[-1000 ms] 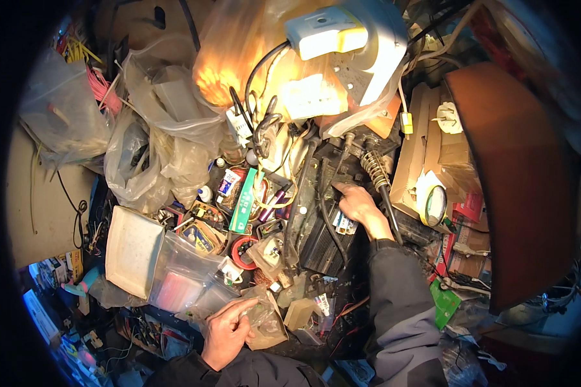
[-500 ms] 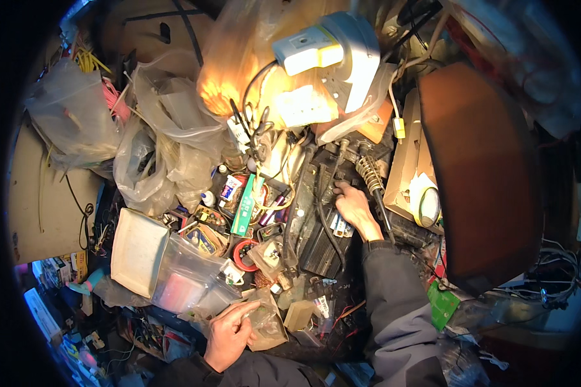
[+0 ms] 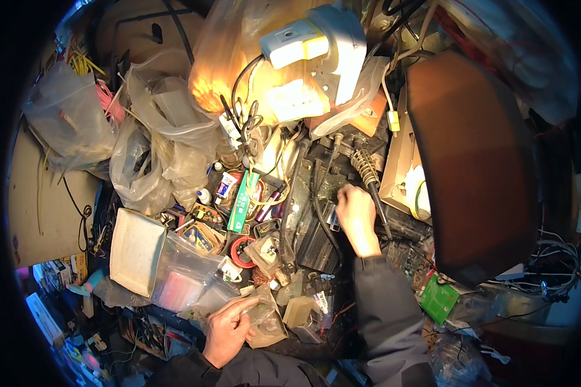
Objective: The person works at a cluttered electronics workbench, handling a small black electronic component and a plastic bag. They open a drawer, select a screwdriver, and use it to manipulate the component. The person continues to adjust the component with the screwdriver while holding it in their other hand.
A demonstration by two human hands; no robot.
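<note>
My left hand (image 3: 229,332) lies at the near edge of the clutter, index finger stretched over a clear plastic bag (image 3: 262,311) in a small open cardboard box (image 3: 274,334). Its other fingers are loosely bent, and I see nothing held. Farther off, my right hand (image 3: 357,216) is palm down with fingers curled under. The fingertips are hidden, so what they grip, if anything, does not show. Left of it lies a black ribbed metal case (image 3: 320,246) with a dark cable across it. To its right, a soldering iron (image 3: 376,193) rests in a coiled spring holder (image 3: 365,168).
A large brown panel (image 3: 474,174) stands at the right, by a green circuit board (image 3: 439,299). Plastic bags (image 3: 164,129) fill the far left. A green narrow box (image 3: 242,203), a red wire spool (image 3: 242,251) and a pale box lid (image 3: 135,253) lie mid-left. A lit lamp glares behind.
My right hand has drawn back toward me from the far end of the ribbed case, its fingers more curled. The left hand has barely moved. The whole view has shifted slightly.
</note>
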